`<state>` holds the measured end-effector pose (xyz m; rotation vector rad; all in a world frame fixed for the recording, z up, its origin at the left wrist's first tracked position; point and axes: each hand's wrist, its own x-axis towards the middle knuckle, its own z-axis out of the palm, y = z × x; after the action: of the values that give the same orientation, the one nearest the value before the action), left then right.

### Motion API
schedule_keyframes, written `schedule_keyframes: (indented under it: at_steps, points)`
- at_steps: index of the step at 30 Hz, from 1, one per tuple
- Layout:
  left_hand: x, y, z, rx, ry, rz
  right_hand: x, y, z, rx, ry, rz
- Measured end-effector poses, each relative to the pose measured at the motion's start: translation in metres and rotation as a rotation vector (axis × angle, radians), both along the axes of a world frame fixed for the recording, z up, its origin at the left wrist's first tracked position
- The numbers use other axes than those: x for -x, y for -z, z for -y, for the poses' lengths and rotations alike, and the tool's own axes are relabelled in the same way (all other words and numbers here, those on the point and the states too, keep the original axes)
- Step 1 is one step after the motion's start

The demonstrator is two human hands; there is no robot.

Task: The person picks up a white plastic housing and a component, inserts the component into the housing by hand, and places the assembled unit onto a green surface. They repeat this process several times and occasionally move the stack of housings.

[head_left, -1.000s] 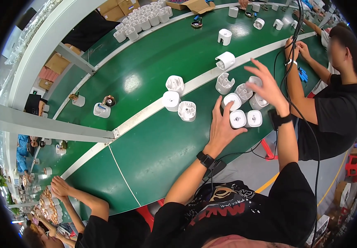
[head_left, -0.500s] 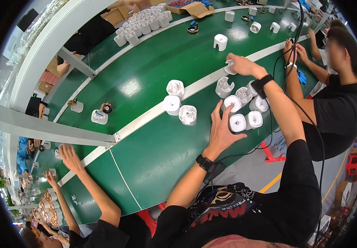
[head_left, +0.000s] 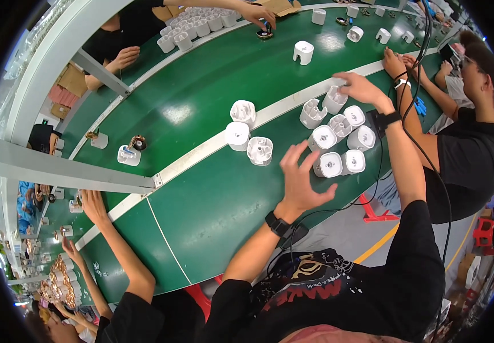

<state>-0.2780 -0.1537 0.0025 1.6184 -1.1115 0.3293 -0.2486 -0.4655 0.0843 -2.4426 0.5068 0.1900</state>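
My left hand [head_left: 304, 186] is open above the green table, fingers spread and nothing in them. Just right of it, several white plastic housings [head_left: 328, 164] stand close together, some with a closed square top, others showing a hollow inside. My right hand [head_left: 366, 93] is at the far side of this cluster, fingers apart over the rim of a hollow white housing [head_left: 334, 102]; whether a fingertip still touches it is hard to tell. A slotted white housing [head_left: 312, 116] stands just left of that one. Farther left are three more white housings [head_left: 259, 151] near the pale rail.
A pale rail [head_left: 284, 106] separates the table [head_left: 201, 228] from a green conveyor belt [head_left: 212, 74] carrying housings and small coil parts. Black cables [head_left: 381, 166] hang beside my right arm. A grey metal frame [head_left: 69, 168] crosses the left. Co-workers reach in from several sides.
My right hand has brought a hollow housing from the rail to the cluster and its fingers have loosened. My left hand has drawn slightly away from the housings. A co-worker's hand now reaches a coil part.
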Motion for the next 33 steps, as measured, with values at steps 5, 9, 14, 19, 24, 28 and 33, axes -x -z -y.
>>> schedule_keyframes:
  at_steps: [5, 9, 14, 19, 24, 28, 33]
  points:
    - [-0.052, -0.018, -0.039, 0.181, -0.424, 0.039, 0.031, -0.046, -0.070, -0.016, 0.098, 0.534]
    - [-0.074, -0.014, -0.042, -0.062, -0.469, -0.197, 0.076, -0.068, -0.142, -0.163, 0.057, 0.674]
    - [-0.054, 0.010, -0.025, -0.273, -0.341, -0.181, 0.115, -0.054, -0.206, -0.325, 0.001, 0.636]
    - [-0.043, 0.008, 0.004, -0.336, -0.212, -0.122, 0.122, -0.030, -0.242, -0.512, -0.148, 0.621]
    - [-0.041, 0.009, 0.025, -0.305, -0.045, -0.214, 0.104, -0.025, -0.275, -0.702, -0.169, 0.779]
    - [-0.046, 0.005, 0.031, -0.242, 0.046, -0.245, 0.087, -0.030, -0.292, -0.791, -0.225, 0.847]
    - [-0.109, -0.001, 0.000, -0.155, -0.333, -0.124, 0.052, -0.017, -0.289, -0.763, -0.058, 0.961]
